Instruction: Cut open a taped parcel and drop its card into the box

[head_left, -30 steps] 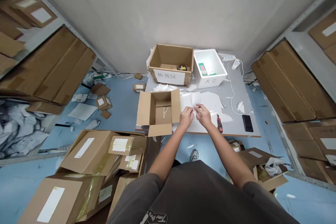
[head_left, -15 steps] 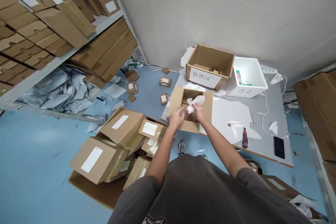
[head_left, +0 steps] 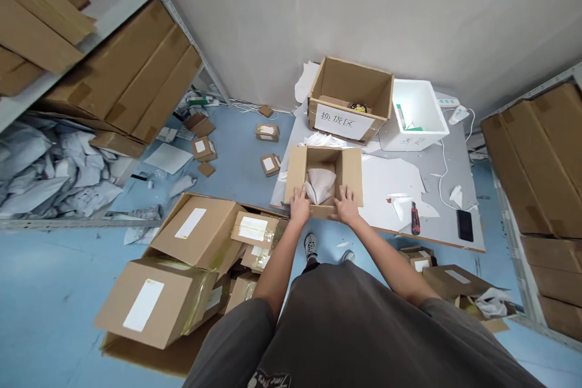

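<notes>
An opened cardboard box (head_left: 351,179) stands at the left front edge of the table, its side flaps folded outward. Inside it lies a crumpled sheet of white wrapping (head_left: 322,183); whether anything is under it I cannot tell. My left hand (head_left: 300,205) rests on the box's left flap near the front corner, fingers spread. On the front right corner lies my right hand (head_left: 346,205), its fingers apart and holding nothing.
Behind stand a labelled carton (head_left: 350,97) and a white bin (head_left: 416,115). A red box cutter (head_left: 415,218) and a phone (head_left: 464,225) lie on the table (head_left: 448,188). Taped parcels (head_left: 195,227) are stacked at lower left. Shelves (head_left: 109,18) with cartons stand at left.
My right hand has let go of the white wrapping, which now lies inside the box. Both hands have flattened onto the box's front corners. The view has shifted right.
</notes>
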{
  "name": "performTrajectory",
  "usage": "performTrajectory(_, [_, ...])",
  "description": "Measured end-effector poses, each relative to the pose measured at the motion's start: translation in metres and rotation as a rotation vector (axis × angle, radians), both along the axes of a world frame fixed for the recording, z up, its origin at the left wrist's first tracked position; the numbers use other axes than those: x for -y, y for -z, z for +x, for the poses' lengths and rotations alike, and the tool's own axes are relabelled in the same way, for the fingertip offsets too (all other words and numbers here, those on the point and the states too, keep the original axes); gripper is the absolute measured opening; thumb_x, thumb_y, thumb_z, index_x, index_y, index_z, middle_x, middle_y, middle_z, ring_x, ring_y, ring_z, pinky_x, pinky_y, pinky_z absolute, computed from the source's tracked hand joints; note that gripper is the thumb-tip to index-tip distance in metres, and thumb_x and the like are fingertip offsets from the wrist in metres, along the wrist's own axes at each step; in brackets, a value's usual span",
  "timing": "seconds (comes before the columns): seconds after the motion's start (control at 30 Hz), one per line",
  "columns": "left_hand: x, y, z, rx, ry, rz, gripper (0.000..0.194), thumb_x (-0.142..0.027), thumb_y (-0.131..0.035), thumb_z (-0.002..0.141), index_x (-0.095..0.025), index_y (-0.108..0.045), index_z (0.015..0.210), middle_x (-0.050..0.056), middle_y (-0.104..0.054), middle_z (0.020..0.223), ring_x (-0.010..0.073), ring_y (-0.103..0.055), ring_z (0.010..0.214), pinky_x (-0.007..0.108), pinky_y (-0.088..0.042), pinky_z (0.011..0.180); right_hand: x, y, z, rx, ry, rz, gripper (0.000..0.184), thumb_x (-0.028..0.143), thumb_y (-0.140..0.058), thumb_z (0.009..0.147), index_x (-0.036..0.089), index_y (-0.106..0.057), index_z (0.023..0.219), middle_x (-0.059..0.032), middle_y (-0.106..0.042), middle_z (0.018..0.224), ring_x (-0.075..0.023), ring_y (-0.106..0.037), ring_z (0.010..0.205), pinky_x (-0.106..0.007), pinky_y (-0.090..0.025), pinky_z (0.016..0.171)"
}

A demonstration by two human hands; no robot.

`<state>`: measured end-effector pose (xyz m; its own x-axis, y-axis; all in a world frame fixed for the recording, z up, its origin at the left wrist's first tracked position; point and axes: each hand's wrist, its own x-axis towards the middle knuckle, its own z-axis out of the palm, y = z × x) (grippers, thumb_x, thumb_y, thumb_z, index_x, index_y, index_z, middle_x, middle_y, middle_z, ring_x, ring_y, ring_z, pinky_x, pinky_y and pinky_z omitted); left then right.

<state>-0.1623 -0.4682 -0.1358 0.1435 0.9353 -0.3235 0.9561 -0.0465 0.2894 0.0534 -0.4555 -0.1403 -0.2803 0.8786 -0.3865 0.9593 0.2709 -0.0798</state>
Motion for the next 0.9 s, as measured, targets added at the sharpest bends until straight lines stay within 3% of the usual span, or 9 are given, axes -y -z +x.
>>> performTrajectory(0.13, [0.007, 0.003, -0.001, 0.050, 0.014, 0.066, 0.022, -0.024, -0.085, 0.084, -0.026, -0.084, 0.106, 0.003, -0.032, 0.180, 0.0408, -0.032, 0.163, 0.057, -0.044, 0.125, 0.009, 0.011, 0.003, 0.019, 0.147, 0.081, 0.057, 0.041, -0.087, 0.085, 0.017, -0.071, 0.134, -0.0262, -0.012, 0.181, -0.0502, -0.026, 0.162, -0.071, -0.026, 0.123])
performTrajectory(0.23, [0.015, 0.001, -0.003, 0.104, 0.033, 0.122, 0.013, -0.022, -0.079, 0.090, -0.025, -0.082, 0.101, 0.003, -0.038, 0.177, 0.0365, -0.033, 0.164, 0.054, -0.047, 0.125, 0.015, 0.010, 0.002, 0.008, 0.235, 0.061, 0.047, 0.038, -0.082, 0.091, 0.017, -0.072, 0.131, -0.0286, -0.019, 0.179, -0.0513, -0.035, 0.158, -0.070, -0.037, 0.117])
performTrajectory(0.37, [0.022, -0.008, -0.005, 0.125, 0.037, 0.162, 0.009, -0.020, -0.073, 0.094, -0.024, -0.080, 0.097, 0.003, -0.039, 0.176, 0.0336, -0.034, 0.163, 0.050, -0.054, 0.119, 0.022, -0.004, 0.006, -0.042, 0.246, 0.061, 0.032, 0.032, -0.071, 0.099, 0.019, -0.072, 0.128, -0.0248, -0.036, 0.174, -0.0441, -0.047, 0.152, -0.057, -0.054, 0.106])
performTrajectory(0.57, [0.019, -0.037, 0.013, 0.142, 0.060, 0.257, 0.009, -0.023, -0.070, 0.097, -0.025, -0.078, 0.095, 0.003, -0.043, 0.174, 0.0316, -0.035, 0.164, 0.048, -0.058, 0.115, 0.032, -0.035, 0.039, -0.139, 0.276, 0.190, 0.021, 0.030, -0.072, 0.099, 0.022, -0.073, 0.119, -0.0192, -0.042, 0.172, -0.0387, -0.047, 0.153, -0.051, -0.062, 0.098])
performTrajectory(0.73, [-0.003, -0.068, 0.074, 0.237, 0.221, 0.384, 0.006, -0.025, -0.072, 0.096, -0.026, -0.078, 0.095, 0.003, -0.044, 0.173, 0.0325, -0.037, 0.163, 0.051, -0.057, 0.117, 0.053, -0.066, 0.107, -0.178, 0.439, 0.381, 0.021, 0.026, -0.078, 0.094, 0.022, -0.073, 0.114, -0.0162, -0.042, 0.173, -0.0394, -0.048, 0.153, -0.052, -0.061, 0.102])
performTrajectory(0.8, [-0.014, -0.078, 0.118, 0.305, 0.312, 0.456, 0.004, -0.025, -0.074, 0.095, -0.025, -0.077, 0.092, 0.004, -0.045, 0.172, 0.0331, -0.040, 0.161, 0.051, -0.058, 0.116, 0.068, -0.078, 0.147, -0.170, 0.526, 0.461, 0.024, 0.024, -0.081, 0.091, 0.022, -0.073, 0.113, -0.0168, -0.044, 0.172, -0.0400, -0.048, 0.153, -0.054, -0.060, 0.106])
performTrajectory(0.9, [-0.022, -0.089, 0.207, 0.411, 0.480, 0.530, 0.006, -0.025, -0.076, 0.094, -0.025, -0.078, 0.088, 0.005, -0.048, 0.171, 0.0344, -0.043, 0.159, 0.051, -0.061, 0.111, 0.105, -0.091, 0.220, -0.131, 0.690, 0.566, 0.024, 0.024, -0.083, 0.089, 0.022, -0.072, 0.111, -0.0166, -0.044, 0.172, -0.0405, -0.048, 0.153, -0.055, -0.059, 0.107])
